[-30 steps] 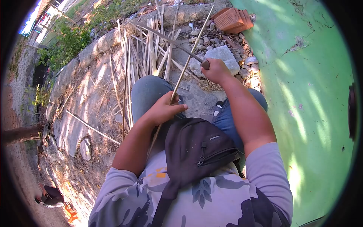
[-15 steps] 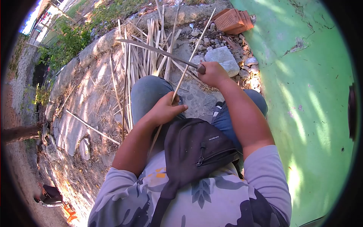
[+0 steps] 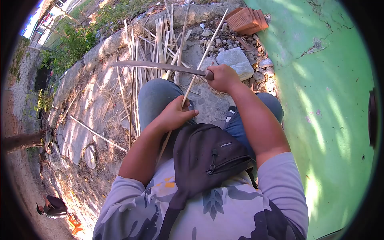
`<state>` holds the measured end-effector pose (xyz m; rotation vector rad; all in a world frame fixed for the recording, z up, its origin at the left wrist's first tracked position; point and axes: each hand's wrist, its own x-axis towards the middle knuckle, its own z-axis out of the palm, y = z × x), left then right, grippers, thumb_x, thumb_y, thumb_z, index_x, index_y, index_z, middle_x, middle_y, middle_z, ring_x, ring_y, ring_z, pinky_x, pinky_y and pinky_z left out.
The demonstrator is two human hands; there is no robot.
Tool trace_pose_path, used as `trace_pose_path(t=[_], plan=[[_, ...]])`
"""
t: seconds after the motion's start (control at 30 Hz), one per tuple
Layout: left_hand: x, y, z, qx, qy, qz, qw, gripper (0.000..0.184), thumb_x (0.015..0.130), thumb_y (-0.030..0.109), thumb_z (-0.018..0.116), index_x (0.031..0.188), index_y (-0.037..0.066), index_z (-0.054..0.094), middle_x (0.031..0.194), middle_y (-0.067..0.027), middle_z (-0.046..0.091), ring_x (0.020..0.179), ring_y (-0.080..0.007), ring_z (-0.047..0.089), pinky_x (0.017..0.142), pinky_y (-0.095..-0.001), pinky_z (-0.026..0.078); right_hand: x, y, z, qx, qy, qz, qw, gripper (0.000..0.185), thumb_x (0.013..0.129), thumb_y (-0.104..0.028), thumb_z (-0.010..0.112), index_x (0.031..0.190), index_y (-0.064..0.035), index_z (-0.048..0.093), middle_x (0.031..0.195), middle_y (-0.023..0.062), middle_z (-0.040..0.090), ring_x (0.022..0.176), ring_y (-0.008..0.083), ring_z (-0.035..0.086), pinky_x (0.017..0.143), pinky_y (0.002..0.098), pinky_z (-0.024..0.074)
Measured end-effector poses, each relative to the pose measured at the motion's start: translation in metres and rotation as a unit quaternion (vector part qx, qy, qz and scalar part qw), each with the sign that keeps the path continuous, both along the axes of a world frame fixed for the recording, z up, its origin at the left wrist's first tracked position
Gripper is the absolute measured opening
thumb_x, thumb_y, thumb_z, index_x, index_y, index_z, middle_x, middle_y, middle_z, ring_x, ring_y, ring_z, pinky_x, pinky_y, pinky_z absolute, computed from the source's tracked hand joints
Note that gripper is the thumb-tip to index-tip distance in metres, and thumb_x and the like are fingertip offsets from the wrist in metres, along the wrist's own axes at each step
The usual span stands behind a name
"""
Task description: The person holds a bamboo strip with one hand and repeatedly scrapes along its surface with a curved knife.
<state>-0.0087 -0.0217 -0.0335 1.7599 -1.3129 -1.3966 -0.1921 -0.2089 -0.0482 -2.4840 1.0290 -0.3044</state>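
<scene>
A long thin strip of pale wood or bamboo (image 3: pixel 207 47) slants up and to the right from between my knees. My left hand (image 3: pixel 176 115) is wrapped round its lower part, above the left thigh. In my right hand (image 3: pixel 225 78) is the dark handle of a long machete (image 3: pixel 160 66), whose blade points left and lies across the strip just beyond the handle. The two appear to touch or nearly touch. Beyond my left knee, many split strips (image 3: pixel 161 48) lie in a loose pile on the ground.
A pale stone block (image 3: pixel 235 64) sits ahead on the right among rubble, with stacked orange tiles (image 3: pixel 247 21) behind it. A green painted surface (image 3: pixel 320 100) fills the right side. A single strip (image 3: pixel 98 134) lies at left. Another person (image 3: pixel 54 207) is at the lower left.
The machete blade has swung downward to nearly level, and my right hand has moved slightly left and nearer along the strip. My left hand has barely moved.
</scene>
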Motion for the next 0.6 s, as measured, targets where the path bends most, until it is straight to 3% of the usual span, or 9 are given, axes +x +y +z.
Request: trace_pose_path(t=[0.3, 0.43, 0.53, 0.6], plan=[[-0.001, 0.000, 0.002, 0.009, 0.018, 0.014, 1.000, 0.050, 0.086, 0.035, 0.079, 0.106, -0.003, 0.054, 0.090, -0.0079, 0.058, 0.084, -0.0157, 0.055, 0.075, -0.0331, 0.049, -0.004, -0.001, -0.001, 0.000, -0.036, 0.013, 0.999, 0.016, 0.079, -0.025, 0.070, 0.089, -0.0123, 0.070, 0.086, 0.0158, 0.072, 0.085, 0.0385, 0.070, 0.076, 0.0486, 0.0557], [-0.003, -0.001, 0.003, 0.000, -0.004, 0.005, 1.000, 0.049, 0.087, 0.035, 0.079, 0.105, -0.002, 0.054, 0.091, -0.0081, 0.058, 0.084, -0.0156, 0.055, 0.075, -0.0334, 0.049, -0.003, 0.006, 0.006, -0.037, -0.055, 0.066, 0.996, 0.013, 0.079, -0.023, 0.071, 0.084, -0.0108, 0.068, 0.077, 0.0179, 0.068, 0.075, 0.0417, 0.067, 0.067, 0.0506, 0.0529], [-0.005, 0.002, 0.002, -0.009, 0.001, 0.000, 1.000, 0.040, 0.089, 0.031, 0.078, 0.099, 0.005, 0.050, 0.084, 0.0013, 0.047, 0.077, -0.0091, 0.045, 0.065, -0.0276, 0.041, -0.002, 0.006, -0.001, -0.045, -0.046, 0.056, 0.996, 0.014, 0.079, -0.023, 0.070, 0.086, -0.0107, 0.068, 0.077, 0.0186, 0.068, 0.075, 0.0422, 0.066, 0.067, 0.0512, 0.0524], [-0.003, 0.005, -0.001, -0.017, 0.002, 0.010, 1.000, 0.044, 0.087, 0.034, 0.079, 0.101, 0.000, 0.053, 0.087, -0.0044, 0.054, 0.080, -0.0131, 0.051, 0.070, -0.0311, 0.046, -0.003, -0.004, -0.014, -0.029, -0.068, 0.020, 0.997, 0.016, 0.080, -0.024, 0.069, 0.087, -0.0100, 0.067, 0.078, 0.0192, 0.068, 0.076, 0.0427, 0.066, 0.068, 0.0511, 0.0524]])
